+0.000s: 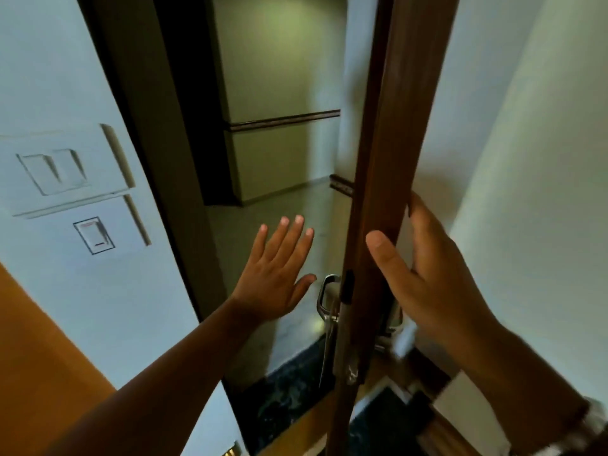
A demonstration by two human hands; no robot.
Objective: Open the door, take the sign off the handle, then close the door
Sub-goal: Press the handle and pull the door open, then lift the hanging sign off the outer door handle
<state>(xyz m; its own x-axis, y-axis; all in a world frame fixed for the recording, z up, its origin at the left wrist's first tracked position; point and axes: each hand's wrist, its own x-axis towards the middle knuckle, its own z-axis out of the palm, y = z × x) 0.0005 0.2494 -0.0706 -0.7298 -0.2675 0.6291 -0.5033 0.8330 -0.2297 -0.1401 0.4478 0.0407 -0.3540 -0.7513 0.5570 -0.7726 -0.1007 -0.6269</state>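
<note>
The brown wooden door (pixel 391 133) stands ajar, seen edge-on in the middle right. My right hand (pixel 424 274) grips its edge, thumb on the near side and fingers wrapped behind. My left hand (pixel 276 268) hovers in the doorway gap, palm forward, fingers spread, holding nothing. Just below and right of it is the outer metal handle (pixel 324 299). A thin strip hangs down from that handle, possibly the sign (pixel 327 353); I cannot tell for sure. The inner handle (pixel 393 320) peeks out behind the door edge.
A white wall on the left carries a light switch panel (pixel 56 172) and a card slot (pixel 93 235). Beyond the doorway lies a corridor with a pale wall and a dark rail (pixel 283 120). The dark door frame (pixel 164 143) borders the gap on the left.
</note>
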